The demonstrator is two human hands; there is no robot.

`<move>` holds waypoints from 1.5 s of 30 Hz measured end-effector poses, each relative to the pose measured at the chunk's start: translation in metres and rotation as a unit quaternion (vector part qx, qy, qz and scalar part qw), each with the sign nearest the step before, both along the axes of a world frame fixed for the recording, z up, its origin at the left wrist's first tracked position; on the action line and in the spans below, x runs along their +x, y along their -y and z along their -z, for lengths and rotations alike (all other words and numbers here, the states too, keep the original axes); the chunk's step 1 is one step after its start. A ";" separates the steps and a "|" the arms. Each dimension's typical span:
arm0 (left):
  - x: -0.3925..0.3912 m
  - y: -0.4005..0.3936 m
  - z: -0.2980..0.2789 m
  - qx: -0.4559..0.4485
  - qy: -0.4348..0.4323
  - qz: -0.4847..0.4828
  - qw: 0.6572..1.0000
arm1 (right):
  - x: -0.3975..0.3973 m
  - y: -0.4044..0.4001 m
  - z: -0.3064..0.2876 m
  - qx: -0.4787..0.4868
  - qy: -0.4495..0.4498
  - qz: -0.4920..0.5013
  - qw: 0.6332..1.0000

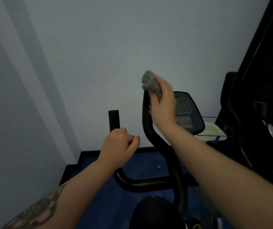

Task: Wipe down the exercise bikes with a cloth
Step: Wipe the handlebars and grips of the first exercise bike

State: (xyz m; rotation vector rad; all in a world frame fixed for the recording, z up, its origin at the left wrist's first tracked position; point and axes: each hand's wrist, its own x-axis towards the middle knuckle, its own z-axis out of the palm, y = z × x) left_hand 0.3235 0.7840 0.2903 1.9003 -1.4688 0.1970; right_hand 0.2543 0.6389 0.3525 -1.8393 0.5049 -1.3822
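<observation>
exercise bike (161,176) fills the lower view – black, rigid tube frame, console (187,111) behind the right handlebar (146,116). left hand (120,147) curled round the left handlebar (114,120), likely steadying. right hand (163,100) clamps the grey cloth (149,81) over the top of the right handlebar, fingers wrapped tight – cloth looks soft, light, bunches easily; best held wadded in the palm

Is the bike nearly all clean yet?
Can't tell what's already clean. Right now the right hand rubs the grey cloth on the top of the right handlebar. The left hand grips the left handlebar. The screen isn't being wiped.
</observation>
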 end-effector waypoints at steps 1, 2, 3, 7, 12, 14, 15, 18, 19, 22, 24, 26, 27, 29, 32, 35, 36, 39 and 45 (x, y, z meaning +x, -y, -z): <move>0.000 0.000 0.000 -0.001 0.000 -0.001 1.000 | -0.003 -0.008 0.012 0.023 0.011 -0.007 1.000; 0.000 0.001 0.000 0.000 0.001 -0.003 1.000 | -0.005 -0.014 0.020 0.040 0.016 -0.012 0.999; 0.000 0.001 0.000 0.001 0.003 -0.004 1.000 | -0.007 -0.016 0.024 0.063 0.025 -0.016 0.998; 0.001 0.001 0.001 0.002 0.007 -0.001 1.000 | 0.003 0.004 -0.003 0.168 0.107 0.037 0.979; 0.003 0.001 0.001 -0.008 0.008 0.002 1.000 | 0.016 0.005 -0.010 0.195 0.032 -0.009 0.980; 0.003 0.001 0.000 -0.006 0.010 0.001 1.000 | 0.004 -0.004 0.016 0.181 -0.024 -0.012 0.983; 0.003 0.002 0.000 -0.002 0.013 0.001 1.000 | -0.004 -0.006 0.025 0.188 -0.059 -0.017 0.980; 0.003 0.002 0.000 0.003 0.018 -0.007 1.000 | -0.012 0.008 0.018 0.237 -0.100 -0.030 0.966; 0.004 0.001 0.000 0.003 0.015 -0.009 1.000 | -0.012 0.013 0.008 0.229 -0.093 -0.018 0.969; 0.004 0.001 0.000 0.006 0.012 -0.004 1.000 | 0.000 0.012 -0.022 0.131 -0.047 0.007 0.990; 0.003 0.001 0.000 0.007 0.017 -0.003 1.000 | 0.009 0.003 -0.023 0.107 -0.070 0.008 0.992; 0.004 0.002 -0.001 0.008 0.020 -0.006 1.000 | 0.007 -0.004 -0.012 0.102 -0.115 0.020 0.988; 0.004 0.002 -0.001 0.010 0.022 -0.008 1.000 | 0.002 -0.003 -0.003 0.102 -0.135 0.012 0.985; 0.004 0.003 -0.001 0.011 0.027 -0.012 1.000 | -0.015 0.001 0.013 0.079 -0.221 -0.001 0.972; 0.002 0.002 -0.001 0.012 0.027 -0.017 0.999 | -0.033 0.014 0.019 0.014 -0.316 0.018 0.948; 0.001 0.001 -0.002 0.015 0.024 -0.020 0.999 | -0.032 0.021 0.002 -0.084 -0.270 0.084 0.956; 0.001 0.001 -0.002 0.016 0.024 -0.022 0.999 | -0.030 0.020 -0.003 -0.103 -0.245 0.089 0.960; 0.000 0.000 -0.003 0.018 0.021 -0.022 0.999 | -0.029 0.005 0.001 -0.098 -0.210 0.031 0.972; -0.003 0.001 -0.004 0.017 0.024 -0.032 0.999 | -0.050 0.003 0.013 -0.156 -0.345 -0.094 0.921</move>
